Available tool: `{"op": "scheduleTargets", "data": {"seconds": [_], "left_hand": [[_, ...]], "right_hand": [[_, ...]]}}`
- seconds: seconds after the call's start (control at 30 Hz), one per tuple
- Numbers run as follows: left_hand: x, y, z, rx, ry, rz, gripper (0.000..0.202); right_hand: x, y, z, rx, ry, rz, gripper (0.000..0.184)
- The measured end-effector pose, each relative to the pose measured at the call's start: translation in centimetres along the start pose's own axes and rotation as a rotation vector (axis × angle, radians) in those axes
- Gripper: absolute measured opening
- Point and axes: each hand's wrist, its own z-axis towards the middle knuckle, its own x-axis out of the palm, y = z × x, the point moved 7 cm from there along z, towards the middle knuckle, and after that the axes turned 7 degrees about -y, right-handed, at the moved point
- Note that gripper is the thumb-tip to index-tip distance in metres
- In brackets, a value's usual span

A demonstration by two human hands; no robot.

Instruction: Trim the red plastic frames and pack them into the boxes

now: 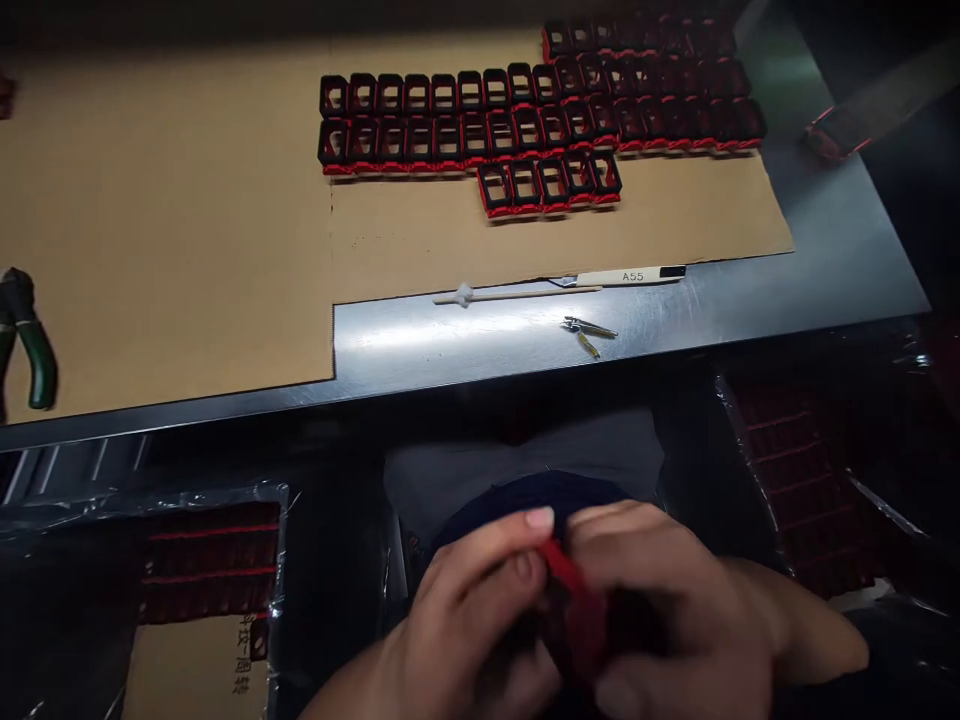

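Low in front of my body, both hands hold one red and black plastic frame (581, 610), blurred and partly covered by my fingers. My left hand (465, 610) grips it from the left, its index finger along the top edge. From the right, my right hand (667, 600) is closed round the same part, smeared by motion. On the table beyond, rows of similar black frames with red bases (469, 130) stand on a cardboard sheet (187, 200). A shorter row of frames (551, 185) sits nearer to me.
Along the steel table edge (450, 350) lie a knife marked A55 (630, 277), a wooden stick with white fluff (517, 295) and small nippers (589, 332). Green-handled pliers (34, 345) rest at left. Plastic-lined boxes with red and black parts stand at lower left (281, 560) and right (739, 440).
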Motion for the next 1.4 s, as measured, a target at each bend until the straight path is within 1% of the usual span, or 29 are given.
{"op": "scheduleTargets", "data": {"seconds": [0.07, 0.1, 0.2, 0.27, 0.33, 0.4, 0.5, 0.57, 0.63, 0.7, 0.77, 0.83, 0.9, 0.97, 1.07, 1.13, 1.27, 1.4], "left_hand": [[0.6, 0.5, 1.2, 0.118, 0.0, -0.053, 0.072], [0.9, 1.0, 1.6, 0.141, -0.003, -0.079, 0.073], [2.0, 3.1, 1.8, 0.083, -0.007, -0.128, 0.067], [2.5, 4.1, 1.3, 0.057, -0.012, -0.104, 0.066], [2.6, 4.6, 0.9, 0.078, -0.032, -0.033, 0.07], [2.5, 4.5, 0.7, 0.153, -0.067, 0.06, 0.078], [2.4, 3.8, 0.8, 0.308, -0.115, 0.195, 0.09], [2.4, 3.4, 0.9, 0.379, -0.13, 0.283, 0.095], [2.4, 3.1, 1.0, 0.419, -0.133, 0.353, 0.099], [2.3, 2.9, 1.1, 0.428, -0.126, 0.369, 0.101], [2.2, 2.9, 1.1, 0.396, -0.108, 0.321, 0.102], [2.1, 3.2, 1.1, 0.31, -0.066, 0.219, 0.101], [2.2, 3.8, 1.0, 0.17, -0.019, 0.073, 0.099], [2.4, 4.5, 0.8, -0.006, -0.002, -0.102, 0.097], [2.6, 5.6, 0.3, -0.245, -0.038, -0.318, 0.094], [2.7, 6.0, -0.1, -0.341, -0.056, -0.39, 0.093], [2.7, 6.6, -0.4, -0.415, -0.065, -0.443, 0.09], [2.7, 7.3, -0.5, -0.385, -0.038, -0.459, 0.087]], "right_hand": [[-0.3, -1.6, 0.1, 0.091, -0.081, 0.034, 0.009], [-0.3, -2.6, 0.2, 0.147, -0.109, 0.078, 0.009], [0.0, -5.7, 0.0, 0.297, -0.127, 0.268, 0.017], [0.2, -7.0, -0.2, 0.343, -0.129, 0.37, 0.022], [0.0, -7.9, -0.3, 0.357, -0.152, 0.415, 0.026], [-0.3, -8.5, -0.4, 0.361, -0.185, 0.41, 0.029], [-0.9, -8.9, -0.3, 0.347, -0.223, 0.312, 0.029], [-1.2, -8.9, -0.1, 0.318, -0.249, 0.219, 0.03], [-1.5, -9.0, 0.0, 0.297, -0.273, 0.159, 0.029], [-1.7, -9.3, 0.0, 0.3, -0.291, 0.171, 0.029], [-1.7, -9.8, -0.1, 0.325, -0.301, 0.248, 0.029], [-1.6, -10.3, -0.2, 0.368, -0.295, 0.351, 0.032], [-1.4, -10.7, -0.2, 0.415, -0.279, 0.423, 0.035], [-1.2, -11.1, -0.2, 0.443, -0.267, 0.462, 0.038], [-0.9, -11.5, 0.0, 0.453, -0.269, 0.498, 0.041], [-0.7, -11.7, 0.1, 0.46, -0.276, 0.52, 0.042], [-0.1, -11.6, -0.1, 0.446, -0.255, 0.563, 0.041], [0.2, -10.9, -0.4, 0.425, -0.217, 0.581, 0.039]]}}
